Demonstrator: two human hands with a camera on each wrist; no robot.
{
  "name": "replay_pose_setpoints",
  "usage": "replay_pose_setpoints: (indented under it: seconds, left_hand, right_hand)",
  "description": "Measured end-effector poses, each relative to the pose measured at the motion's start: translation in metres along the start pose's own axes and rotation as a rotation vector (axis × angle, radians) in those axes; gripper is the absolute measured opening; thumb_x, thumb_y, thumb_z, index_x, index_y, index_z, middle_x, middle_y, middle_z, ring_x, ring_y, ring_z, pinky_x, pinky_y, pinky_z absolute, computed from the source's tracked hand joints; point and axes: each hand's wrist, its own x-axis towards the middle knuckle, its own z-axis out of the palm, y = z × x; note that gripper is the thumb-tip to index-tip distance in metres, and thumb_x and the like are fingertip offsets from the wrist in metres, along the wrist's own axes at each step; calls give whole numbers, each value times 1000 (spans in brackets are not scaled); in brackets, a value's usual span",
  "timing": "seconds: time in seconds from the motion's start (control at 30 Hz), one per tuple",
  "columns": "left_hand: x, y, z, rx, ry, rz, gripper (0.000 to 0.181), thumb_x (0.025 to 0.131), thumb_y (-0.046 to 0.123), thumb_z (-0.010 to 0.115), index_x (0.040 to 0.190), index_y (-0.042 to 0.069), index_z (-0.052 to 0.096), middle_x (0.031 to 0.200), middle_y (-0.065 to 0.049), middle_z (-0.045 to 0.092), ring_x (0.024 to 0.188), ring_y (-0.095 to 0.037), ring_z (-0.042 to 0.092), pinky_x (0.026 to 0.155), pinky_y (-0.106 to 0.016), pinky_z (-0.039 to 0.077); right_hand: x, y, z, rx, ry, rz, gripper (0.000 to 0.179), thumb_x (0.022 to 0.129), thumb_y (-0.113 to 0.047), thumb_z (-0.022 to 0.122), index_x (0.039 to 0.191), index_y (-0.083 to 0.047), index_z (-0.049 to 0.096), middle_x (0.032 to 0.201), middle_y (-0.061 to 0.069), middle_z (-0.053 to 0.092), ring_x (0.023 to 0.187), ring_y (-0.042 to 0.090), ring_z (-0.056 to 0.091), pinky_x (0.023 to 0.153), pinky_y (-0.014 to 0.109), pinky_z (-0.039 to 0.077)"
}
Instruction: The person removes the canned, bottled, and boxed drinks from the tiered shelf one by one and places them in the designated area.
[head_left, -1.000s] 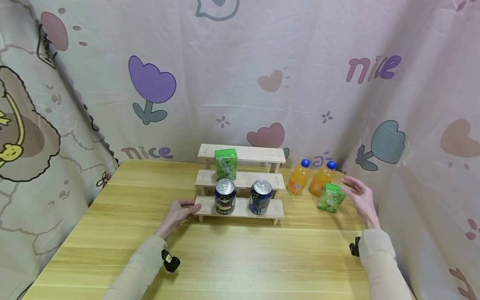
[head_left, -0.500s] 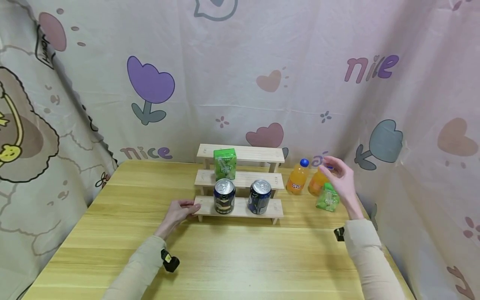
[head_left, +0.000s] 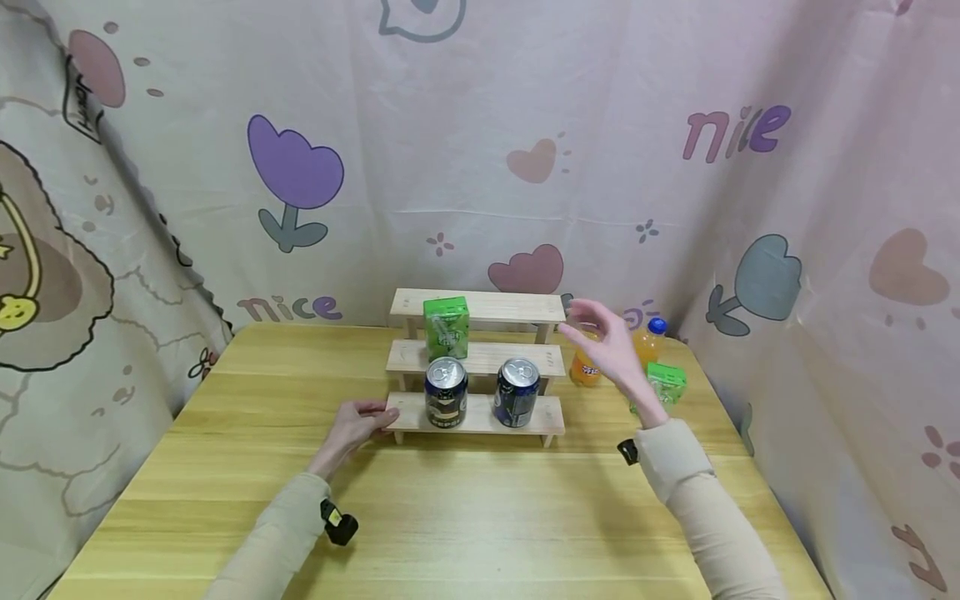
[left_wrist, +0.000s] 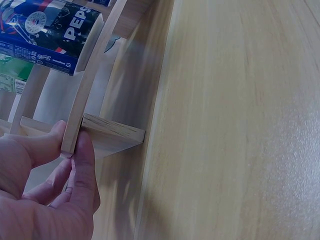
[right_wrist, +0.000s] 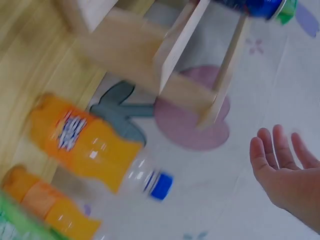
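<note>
Pale wood: a three-tier rack point(head_left: 467, 414) stands near the back edge of the table point(head_left: 465, 517), around the middle of that edge. Left hand point(head_left: 356, 427) at the left end of the rack's bottom board; thumb on the upper face, fingers beneath, narrow pinch on the board (clear in left wrist view). On the bottom board, two dark blue cans, both upright: one can point(head_left: 446, 396) left of the board's middle, the other can point(head_left: 516, 396) toward its right end. Middle board: green carton point(head_left: 446, 329), upright, left half.

Right hand point(head_left: 609, 343) raised off the rack's right end, palm toward the rack; fingers curved, thumb well apart from them, wide gap, nothing held. It partly covers an orange bottle point(head_left: 587, 370) standing on the table just right of the rack. Second orange bottle point(head_left: 647, 343) near the table's back right corner; in front of it, by the right edge, a second green carton point(head_left: 667, 383), partly hidden by the right wrist. Both bottles have blue caps (cap of the first seen in right wrist view). Printed cloth point(head_left: 427, 150) hangs behind the back edge.
</note>
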Motion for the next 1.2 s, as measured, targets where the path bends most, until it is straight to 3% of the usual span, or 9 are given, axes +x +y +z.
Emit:
replay_pose_setpoints:
  seconds: [0.23,0.57,1.2]
  left_hand:
    - [0,0,1,-18,-8,0,42,94,8,69,123,-20,57,86,3,72,73,-3,67,69,-19,59]
    - [1,0,1,1,-4,-13,44,95,8,69,126,-19,55,96,-6,73,76,-5,67,71,-19,59]
    - [0,0,1,-11,-22,-4,41,96,6,67,125,-20,56,91,-2,73,76,-5,67,73,-20,60]
  right_hand:
    - [10,-14,28,22,-72,-29,53,94,-13,71,139,4,52,133,28,59,125,40,57,114,49,45]
    - [26,-34,65,39,-205,-19,56,94,-15,71,142,5,49,139,28,57,128,40,58,115,48,45]
    - [51,-45,109,101,-342,57,65,95,-18,69,150,-1,40,155,18,46,144,33,44,120,45,39]
